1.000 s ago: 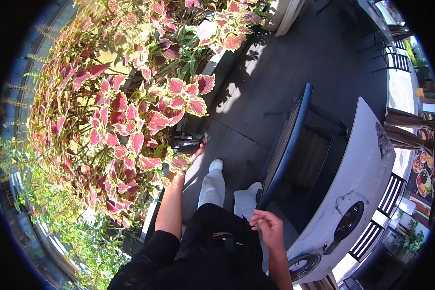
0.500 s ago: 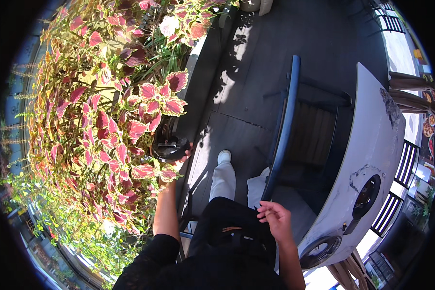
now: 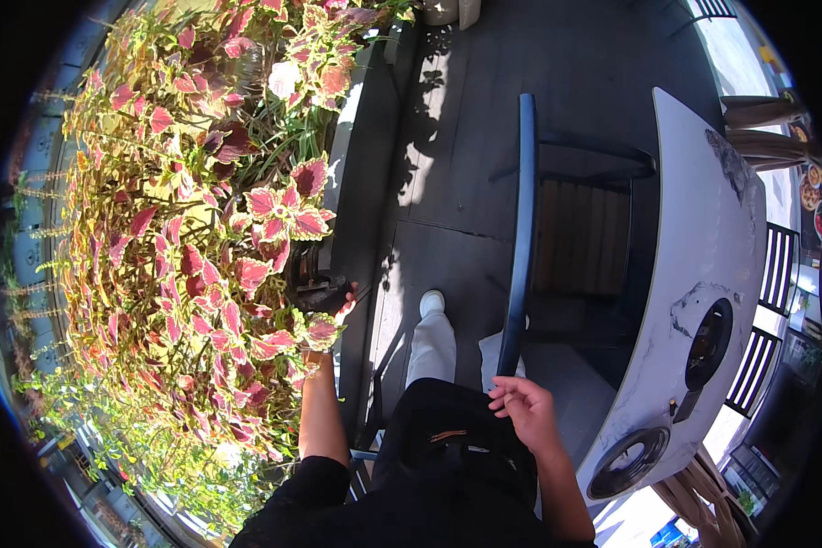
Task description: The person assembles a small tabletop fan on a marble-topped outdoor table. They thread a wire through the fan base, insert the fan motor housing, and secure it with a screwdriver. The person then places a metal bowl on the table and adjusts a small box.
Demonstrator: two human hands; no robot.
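Note:
At the planter's edge, my left hand (image 3: 346, 305) has its fingers closed around the side of a dark glossy object (image 3: 322, 294). Coleus leaves (image 3: 279, 215) with red centres and yellow-green rims cover part of both the hand and the object, so its kind cannot be made out. My right hand (image 3: 523, 408) hovers before my black clothing, beside the near end of a chair's dark back rail (image 3: 523, 228). Its fingers are loosely bent and partly apart, with nothing visible in them.
A white marbled table (image 3: 630, 365) stands to the right, bearing two round black-rimmed fittings. The dark chair is between it and the planter wall (image 3: 361, 173). My white shoe (image 3: 432, 302) rests on dark flooring. Brown draped cloth (image 3: 703, 502) hangs beyond the table.
The view has shifted, with the chair and table appearing farther left. The dark object in my left hand sits lower and more hidden behind the leaves. My right hand has hardly moved.

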